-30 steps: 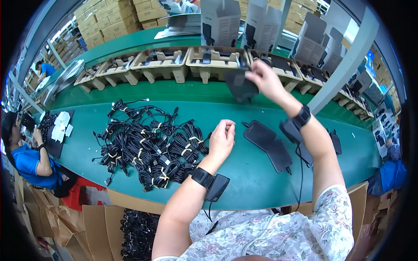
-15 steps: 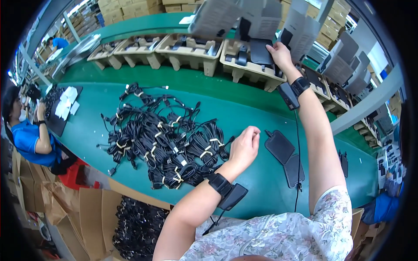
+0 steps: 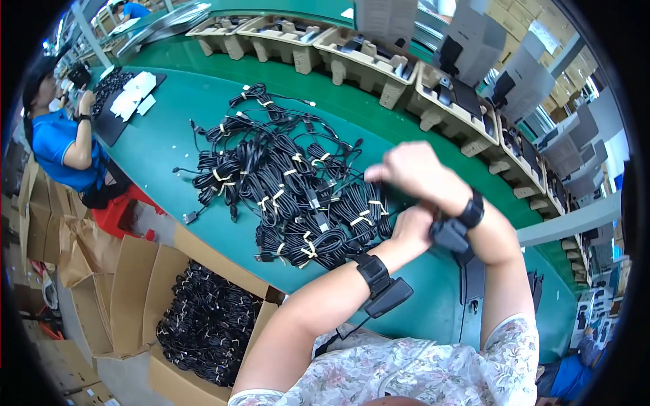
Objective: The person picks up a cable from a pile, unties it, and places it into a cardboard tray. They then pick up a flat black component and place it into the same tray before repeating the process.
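A large heap of black cable bundles [image 3: 271, 176], tied with pale bands, lies on the green table. Over the right end of the heap is my right hand [image 3: 413, 169], smeared by motion, its thumb side toward the cables. Just below it, at the heap's right edge, my left hand [image 3: 412, 227] reaches under the right wrist. Its fingertips are hidden there, so what it may hold does not show. A flat black pad [image 3: 470, 281] lies beside my right forearm, partly covered by it. Both wrists wear black straps with small dark boxes.
Moulded cardboard trays [image 3: 369, 64] with black parts stand in a row along the far ledge, grey-white cards upright among them. An open carton [image 3: 159, 298] of black cables sits below the table's front edge. A person in blue [image 3: 64, 142] works at the left. A grey post [image 3: 569, 220] slants in at right.
My right hand has left the flat black pad in the far tray and come back toward the cables. My left hand has moved right, and the two hands now cross. The whole view has shifted.
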`<state>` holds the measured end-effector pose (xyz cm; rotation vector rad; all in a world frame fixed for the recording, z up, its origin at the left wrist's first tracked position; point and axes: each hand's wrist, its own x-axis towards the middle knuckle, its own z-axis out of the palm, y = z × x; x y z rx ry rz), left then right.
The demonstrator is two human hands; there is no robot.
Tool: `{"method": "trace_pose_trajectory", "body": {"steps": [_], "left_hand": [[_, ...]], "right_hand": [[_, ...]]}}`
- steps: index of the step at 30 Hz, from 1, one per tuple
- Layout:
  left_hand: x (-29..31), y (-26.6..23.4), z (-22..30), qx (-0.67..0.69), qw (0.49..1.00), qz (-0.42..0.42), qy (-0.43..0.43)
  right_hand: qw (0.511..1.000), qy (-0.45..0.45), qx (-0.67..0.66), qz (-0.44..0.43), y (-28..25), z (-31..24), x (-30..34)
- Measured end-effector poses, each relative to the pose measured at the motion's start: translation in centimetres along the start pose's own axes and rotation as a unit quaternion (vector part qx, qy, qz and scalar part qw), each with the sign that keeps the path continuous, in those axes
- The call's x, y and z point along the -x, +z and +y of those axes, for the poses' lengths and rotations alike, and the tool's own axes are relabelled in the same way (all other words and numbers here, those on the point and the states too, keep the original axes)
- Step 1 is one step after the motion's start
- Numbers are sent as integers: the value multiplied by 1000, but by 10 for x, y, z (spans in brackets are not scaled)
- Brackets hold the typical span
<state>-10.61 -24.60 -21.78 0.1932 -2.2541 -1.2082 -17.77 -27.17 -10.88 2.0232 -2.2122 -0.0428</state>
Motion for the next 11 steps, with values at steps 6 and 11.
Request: {"method": "trace_pose_trajectory", "body": {"steps": [6,11], "left_hand": [[-2,23,-8,59,997,-1,-44],[-8,23,-11,-62,994,-91,27]], "right_hand": [[995,1,-96,19,27,-10,29],[981,-36,-105,159,8,-21,40]]}}
